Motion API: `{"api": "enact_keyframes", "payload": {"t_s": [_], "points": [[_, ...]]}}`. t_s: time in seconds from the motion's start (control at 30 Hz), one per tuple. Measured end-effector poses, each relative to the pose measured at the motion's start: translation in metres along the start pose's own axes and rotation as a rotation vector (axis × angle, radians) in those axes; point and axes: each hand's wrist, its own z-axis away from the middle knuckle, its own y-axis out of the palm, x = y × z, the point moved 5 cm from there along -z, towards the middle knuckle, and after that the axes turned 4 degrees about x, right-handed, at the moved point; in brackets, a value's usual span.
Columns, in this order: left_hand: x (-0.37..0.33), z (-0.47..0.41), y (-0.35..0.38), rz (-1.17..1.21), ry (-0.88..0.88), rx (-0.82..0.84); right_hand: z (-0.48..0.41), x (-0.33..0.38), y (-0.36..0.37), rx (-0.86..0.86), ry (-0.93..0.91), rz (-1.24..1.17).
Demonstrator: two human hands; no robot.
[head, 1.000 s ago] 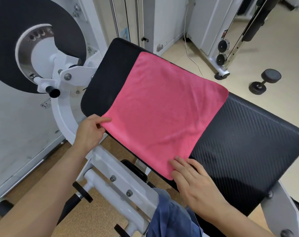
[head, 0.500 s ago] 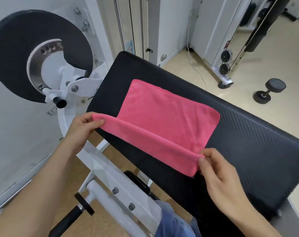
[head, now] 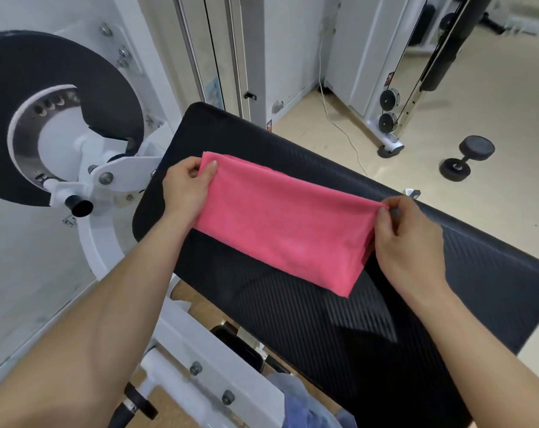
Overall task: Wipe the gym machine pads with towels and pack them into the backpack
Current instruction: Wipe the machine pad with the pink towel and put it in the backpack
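**Towel fold on the pad: slip risks and working room**

The pink towel is lying doubled over on the black machine pad, its long axis running along the pad from the left end toward the middle. The left hand is pinching the towel's far-left corner between thumb and curled fingers. The right hand is pinching the right end, where the layers are bunching.

Risks, as judged:
- The layers are looking uneven at the right end; if either pinch is loosening, the top layer is likely sliding off and the fold is opening.
- The pad is appearing to tilt, so a released towel may be creeping toward the near edge and dropping onto the white frame below.
- The left corner is sitting close to the pad's left end, beside the pivot bracket and knob; a wide sweep there is risking a snag.

Room: the pad is offering bare surface to the right of the towel and along its near edge, enough for a second fold. The far edge is running just beyond the towel. A dumbbell is lying on the floor well apart. The backpack cannot be identified in view.
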Motion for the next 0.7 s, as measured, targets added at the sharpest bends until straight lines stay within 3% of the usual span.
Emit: {"api": "enact_keyframes", "payload": {"t_s": [0.23,0.4,0.5,0.7], "points": [[-0.004,0.001,0.005,-0.043,0.002,-0.074,-0.002,0.002,0.0,-0.054,0.01,0.108],[-0.007,0.009,0.006,-0.146,0.046,-0.055,0.002,0.009,0.006,-0.063,-0.121,0.361],[-0.004,0.012,0.005,-0.272,0.046,-0.041,0.005,0.009,0.001,-0.102,-0.194,0.354],[0.003,0.027,0.002,-0.352,-0.055,0.015,0.005,0.013,0.005,0.022,-0.17,0.527]]}}
